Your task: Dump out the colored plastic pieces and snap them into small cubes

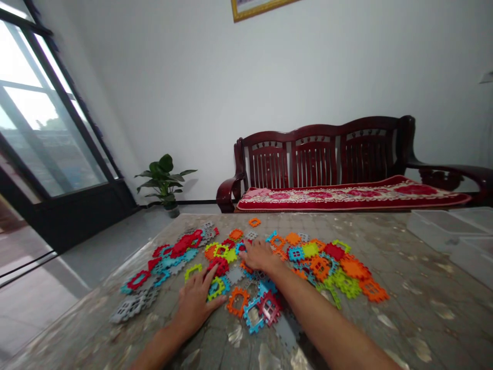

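Many flat, notched interlocking plastic tiles lie in a loose heap on the table. My left hand [198, 293] rests low with its fingers stretched out. Its fingertips touch the heap by a red tile [219, 265], and a lime-green frame tile [216, 289] lies beside its thumb. Farther in, my right hand [259, 255] reaches over the middle of the heap, fingers apart, next to a blue frame tile [239, 247]. What lies under its palm is hidden. Nearer me are an orange frame tile [238, 301], a blue frame tile [254, 315] and a red window tile [269, 307].
Grey window tiles [131, 307] and red and blue pieces line the left side. Orange tiles [354, 268] and green tiles [346, 283] spread right. Clear plastic bins [435, 231] stand at the right edge. Behind the table [385, 339] are a wooden bench [311, 159] and a potted plant [165, 180].
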